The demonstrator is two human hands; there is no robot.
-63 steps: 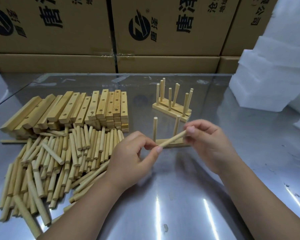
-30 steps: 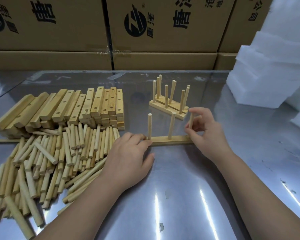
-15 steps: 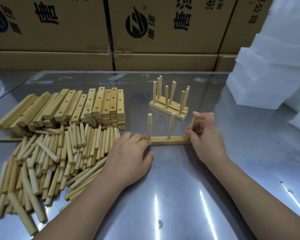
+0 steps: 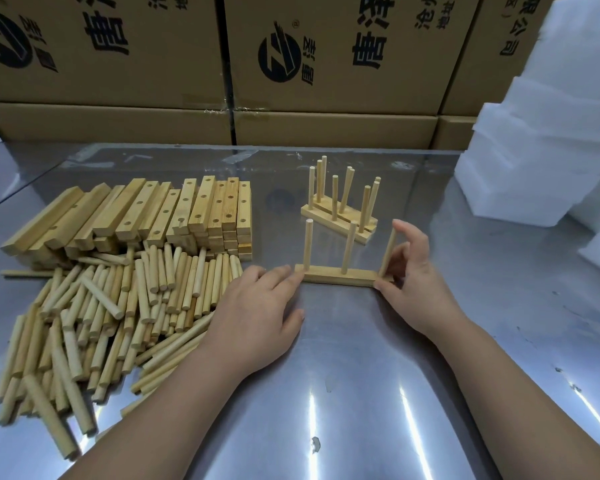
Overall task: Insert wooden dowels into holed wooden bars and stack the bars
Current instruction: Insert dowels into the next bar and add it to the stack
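1. One bar [image 4: 338,276] lies flat on the steel table [image 4: 361,393] between the two hands, with three dowels standing in it: left [image 4: 307,244], middle [image 4: 348,247], right [image 4: 387,252].
2. Beyond the fingertips, finished bars [image 4: 340,220] sit grouped together; about eight dowels rise from them, and the bar count is unclear.
3. Left hand [image 4: 257,317]: fingers spread flat, fingertips touching the bar's left end, gripping nothing.
4. Right hand [image 4: 413,282]: thumb and fingers narrowly parted around the tilted right dowel at the bar's right end, thumb low by the bar.
5. Outboard of the left hand: loose dowels [image 4: 118,306] in a heap, too many to count; behind them a stack of holed bars [image 4: 174,213].
6. Cardboard boxes [image 4: 326,64] line the back; their contents are hidden.
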